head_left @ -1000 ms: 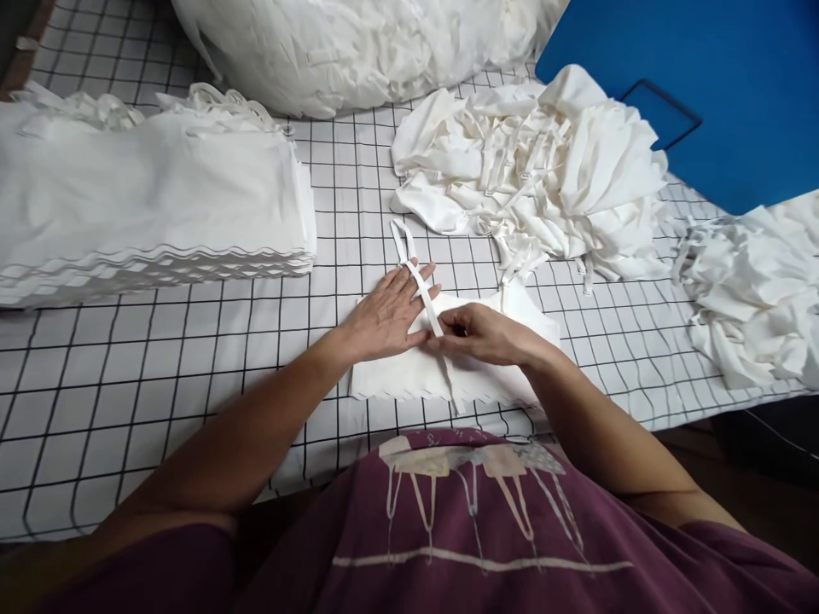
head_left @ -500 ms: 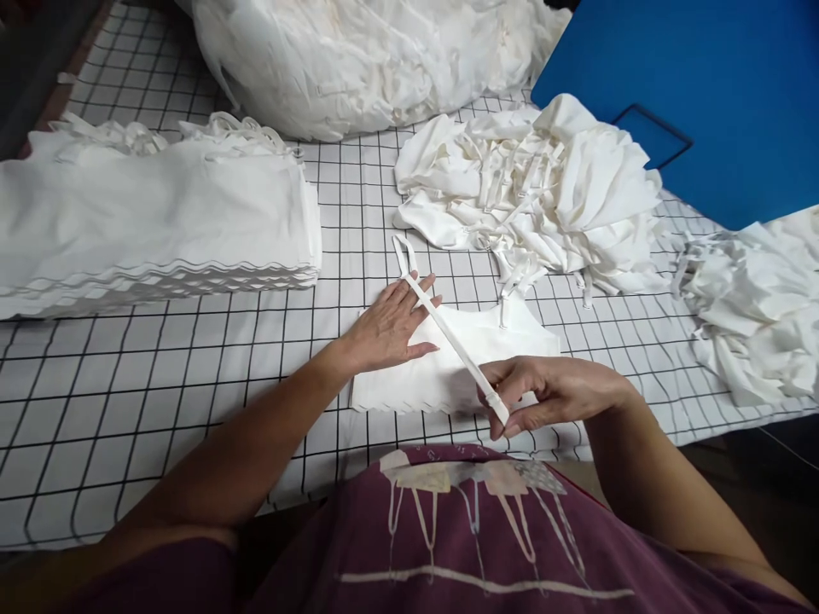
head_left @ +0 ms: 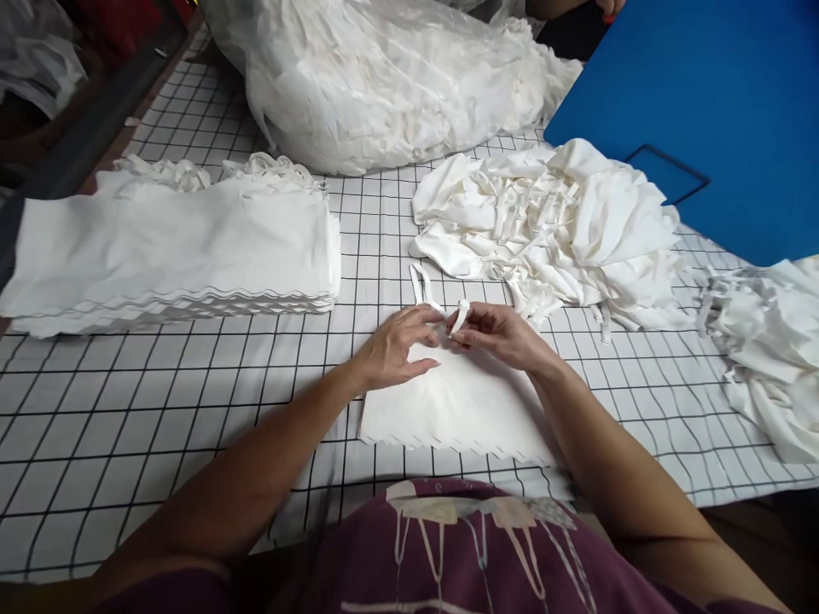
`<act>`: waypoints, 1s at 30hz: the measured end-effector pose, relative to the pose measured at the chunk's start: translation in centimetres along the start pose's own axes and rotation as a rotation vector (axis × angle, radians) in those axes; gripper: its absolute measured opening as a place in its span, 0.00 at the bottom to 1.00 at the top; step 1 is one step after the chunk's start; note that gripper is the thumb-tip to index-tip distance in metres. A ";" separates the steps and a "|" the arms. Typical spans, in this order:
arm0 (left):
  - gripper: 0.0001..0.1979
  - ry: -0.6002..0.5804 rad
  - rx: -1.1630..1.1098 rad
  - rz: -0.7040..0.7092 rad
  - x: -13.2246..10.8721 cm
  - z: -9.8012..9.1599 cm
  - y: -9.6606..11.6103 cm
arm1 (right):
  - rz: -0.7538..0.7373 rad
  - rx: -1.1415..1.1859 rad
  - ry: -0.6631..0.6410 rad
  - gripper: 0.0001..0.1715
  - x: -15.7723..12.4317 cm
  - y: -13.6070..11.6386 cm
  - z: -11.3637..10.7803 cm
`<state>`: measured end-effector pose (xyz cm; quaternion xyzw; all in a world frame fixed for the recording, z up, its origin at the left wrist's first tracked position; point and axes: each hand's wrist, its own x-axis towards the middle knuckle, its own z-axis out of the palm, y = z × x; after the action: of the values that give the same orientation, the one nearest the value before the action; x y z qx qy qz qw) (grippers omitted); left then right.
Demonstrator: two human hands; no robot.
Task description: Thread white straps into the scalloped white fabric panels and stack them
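A white cropped camisole top [head_left: 461, 401] lies flat in front of me, its wavy hem towards my body. My left hand [head_left: 400, 345] rests over its upper left part, fingers bent and thumb held apart. From under those fingertips a white shoulder strap [head_left: 421, 284] loops out onto the cloth beyond. My right hand [head_left: 496, 335] is closed in a pinch on the folded strap end [head_left: 459, 315], held just above the top's upper edge. The two hands' fingertips almost meet, which hides part of the strap between them.
A neat stack of white tops [head_left: 179, 247] stands at left on the checked tablecloth [head_left: 275, 401]. Beyond are a clear bag of white garments [head_left: 384, 94] and a loose heap of tops [head_left: 543, 222]. Another heap [head_left: 777, 358] and a blue panel [head_left: 704, 102] occupy the right.
My right hand has moved up and left, bringing the strap end from near the hem to beside my left fingers. The stretched strap is now folded back, and my left fingers have bent.
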<state>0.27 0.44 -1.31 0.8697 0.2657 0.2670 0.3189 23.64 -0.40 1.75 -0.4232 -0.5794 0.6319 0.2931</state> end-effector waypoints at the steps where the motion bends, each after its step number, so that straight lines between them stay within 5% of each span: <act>1: 0.06 0.005 -0.008 -0.009 0.1 0.0 0.0 | 0.021 -0.010 -0.012 0.14 -0.2 0.5 0.3; 30: 0.06 0.001 -0.018 -0.123 0.3 0.1 0.6 | -0.008 -0.288 0.007 0.14 -1.3 1.5 1.2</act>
<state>0.69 0.23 -0.87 0.8487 0.3165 0.2498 0.3422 23.39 -2.30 0.52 -0.4608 -0.6647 0.5397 0.2337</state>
